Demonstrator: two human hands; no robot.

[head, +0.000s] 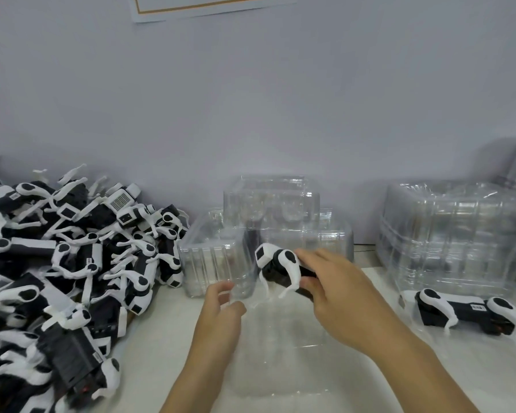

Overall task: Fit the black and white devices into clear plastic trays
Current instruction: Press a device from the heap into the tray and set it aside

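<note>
Glossy clear plastic trays (453, 234)

Left hand (221, 305): your fingers curl loosely, thumb near forefinger, forearm reaching forward.
Right hand (337, 284): your fingers and thumb pinch, wrist angled inward.

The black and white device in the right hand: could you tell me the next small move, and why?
Probably lower the black and white device into the clear plastic tray lying on the table: the right hand grips it just above the tray, whose far edge the left hand pinches.

Head-worn view, looking forward and down, close over table (474, 368)
</note>
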